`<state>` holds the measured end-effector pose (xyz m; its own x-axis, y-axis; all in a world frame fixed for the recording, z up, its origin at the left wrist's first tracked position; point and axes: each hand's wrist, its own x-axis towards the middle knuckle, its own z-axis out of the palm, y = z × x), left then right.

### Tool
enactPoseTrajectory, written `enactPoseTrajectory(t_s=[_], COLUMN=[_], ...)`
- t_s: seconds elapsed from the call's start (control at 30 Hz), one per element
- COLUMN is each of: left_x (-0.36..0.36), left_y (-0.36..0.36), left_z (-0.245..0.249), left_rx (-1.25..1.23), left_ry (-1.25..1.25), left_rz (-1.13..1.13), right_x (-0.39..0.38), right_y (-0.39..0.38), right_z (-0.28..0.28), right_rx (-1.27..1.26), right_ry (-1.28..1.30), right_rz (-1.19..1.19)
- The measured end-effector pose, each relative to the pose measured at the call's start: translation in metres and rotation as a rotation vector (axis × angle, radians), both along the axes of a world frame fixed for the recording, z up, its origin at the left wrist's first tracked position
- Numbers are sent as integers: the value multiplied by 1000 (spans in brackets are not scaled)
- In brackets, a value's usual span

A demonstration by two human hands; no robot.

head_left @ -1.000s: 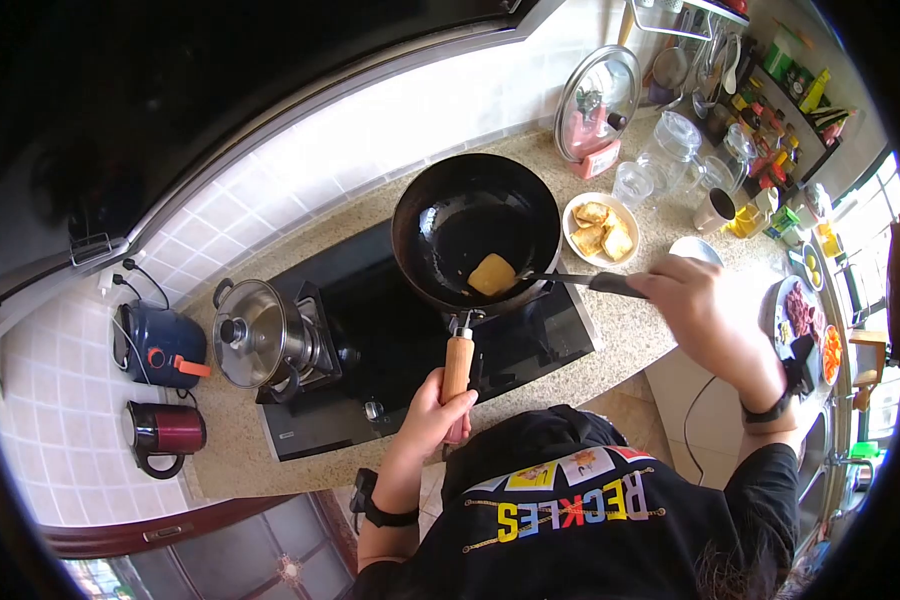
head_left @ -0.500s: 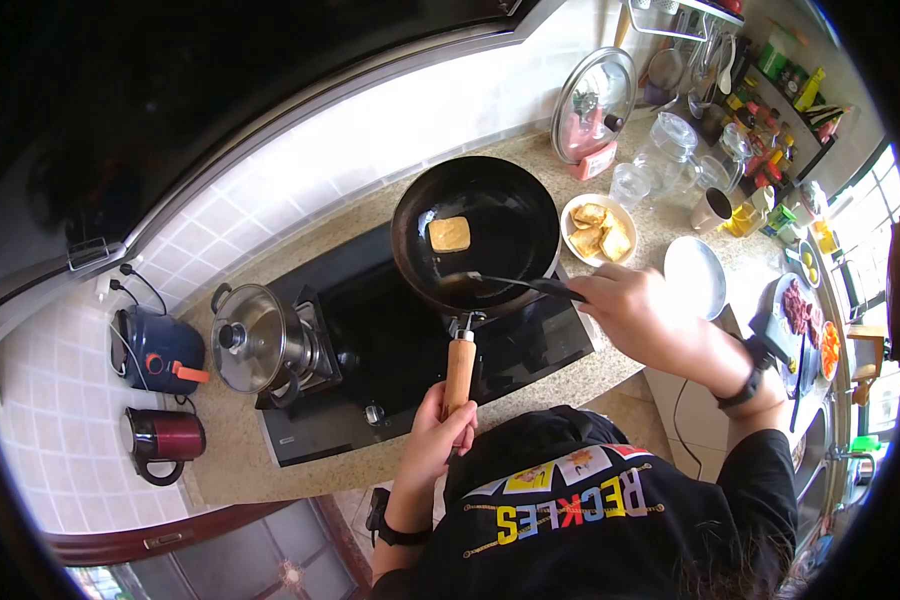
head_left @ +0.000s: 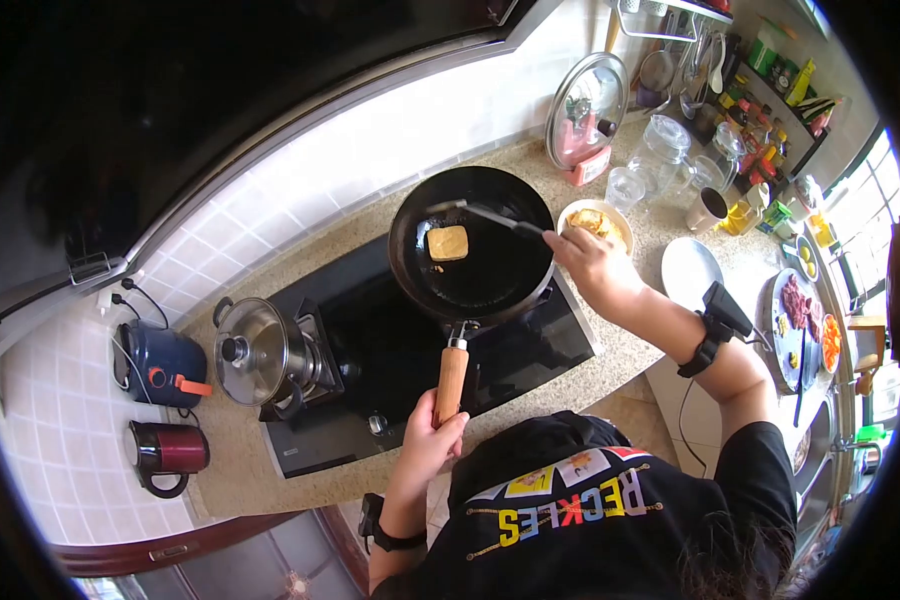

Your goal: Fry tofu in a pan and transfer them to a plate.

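My left hand [head_left: 434, 440] is wrapped round the wooden handle [head_left: 452, 378] of a black frying pan [head_left: 490, 270] on the stove. One square golden piece of food [head_left: 448, 243] lies in the left part of the pan, with a small crumb below it. My right hand [head_left: 597, 268] grips the dark handle of a spatula [head_left: 490, 217], whose blade is over the pan's upper left, above the piece and apart from it. Behind my right hand, a white plate [head_left: 625, 232] of browned pieces is partly hidden.
A lidded pot [head_left: 260, 350] stands on the left burner, beside a blue appliance [head_left: 165, 360] and a red kettle [head_left: 178, 448]. Right of the pan are an empty white plate [head_left: 692, 274], glass jugs [head_left: 660, 155], a cup [head_left: 707, 208] and a platter of cut food [head_left: 785, 325]. A glass lid [head_left: 587, 110] leans against the wall.
My right hand has moved up and left, and the spatula has gone from the pan's lower edge to above the food piece. My left hand still holds the handle.
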<state>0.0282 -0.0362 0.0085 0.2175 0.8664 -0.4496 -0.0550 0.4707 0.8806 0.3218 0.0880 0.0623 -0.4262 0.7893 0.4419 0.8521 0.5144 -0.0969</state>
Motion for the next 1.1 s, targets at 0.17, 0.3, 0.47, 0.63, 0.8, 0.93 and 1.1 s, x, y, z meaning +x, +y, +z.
enactPoseTrajectory(t_s=[0.17,0.3,0.47,0.63,0.8,0.93,1.1], left_x=[-5,-4,-4,3,17,28,40], left_y=[0,6,22,20,11,4,1], left_z=[-3,1,3,-4,-17,-15,-12], left_rx=[3,-10,-165,-165,-121,-76,-20], left_ry=[-36,-92,-365,-122,22,150,238], left_rz=[-14,-32,-41,-150,-171,-180,-174], right_x=[12,13,40,60,69,79,93], right_y=[-13,-18,11,49,66,65,49], right_z=[14,57,83,102,105,89,69], right_rx=[-125,-194,-344,-585,-761,-865,-967], right_ry=[66,267,311,99,62,144,257], right_rz=[25,-162,-235,-236,-251,-244,-302])
